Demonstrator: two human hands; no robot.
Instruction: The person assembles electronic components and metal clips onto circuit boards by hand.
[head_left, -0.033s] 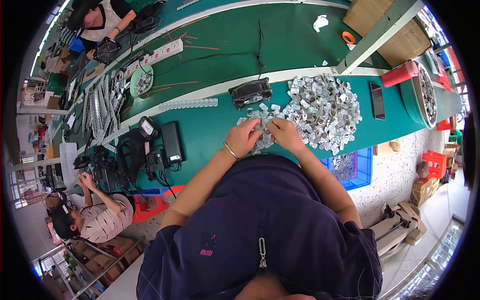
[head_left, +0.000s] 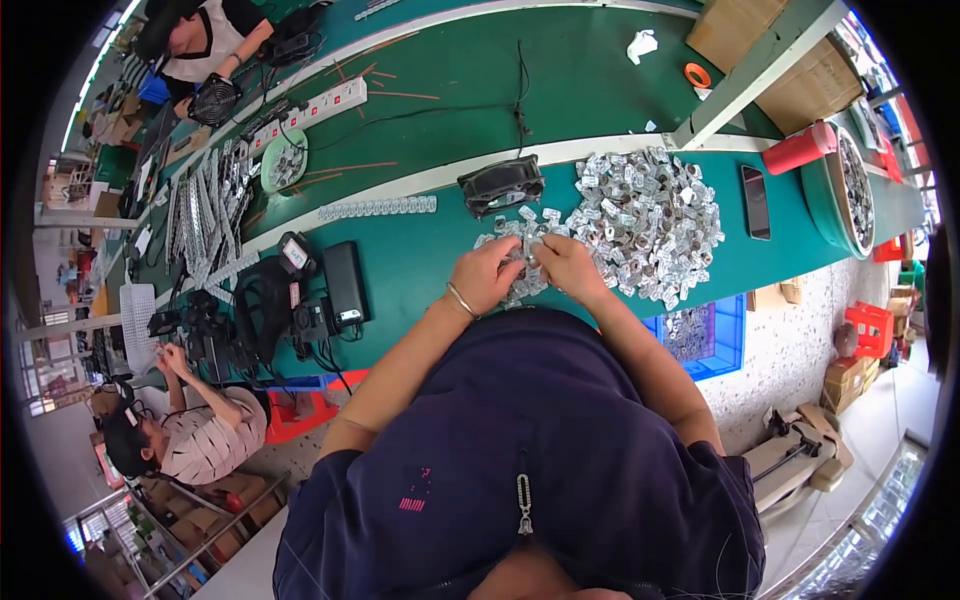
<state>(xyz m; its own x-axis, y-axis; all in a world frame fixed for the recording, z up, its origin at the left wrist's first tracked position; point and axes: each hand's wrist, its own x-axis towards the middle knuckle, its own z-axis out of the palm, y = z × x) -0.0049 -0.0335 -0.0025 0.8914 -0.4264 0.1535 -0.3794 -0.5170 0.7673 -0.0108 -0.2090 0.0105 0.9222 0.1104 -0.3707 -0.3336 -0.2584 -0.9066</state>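
Close in front of me on the green bench lies a small heap of clear plastic pieces (head_left: 528, 285). Over it, my left hand (head_left: 484, 276) has its thumb and fingers curled inward; what they hold, if anything, is too small to make out. Almost touching it, my right hand (head_left: 570, 270) pinches a small clear piece (head_left: 532, 252) at its fingertips. To the right spreads a larger pile of similar clear pieces (head_left: 650, 225), some with brownish or metallic parts. Just beyond my hands stands a small black fan (head_left: 502, 187).
A strip of joined clear pieces (head_left: 378, 208) lies beyond my left hand. Left are a black box (head_left: 345, 285) and cables. A phone (head_left: 756, 203), a red cylinder (head_left: 800, 148) and a full tub (head_left: 815, 190) sit right. Two people work at left.
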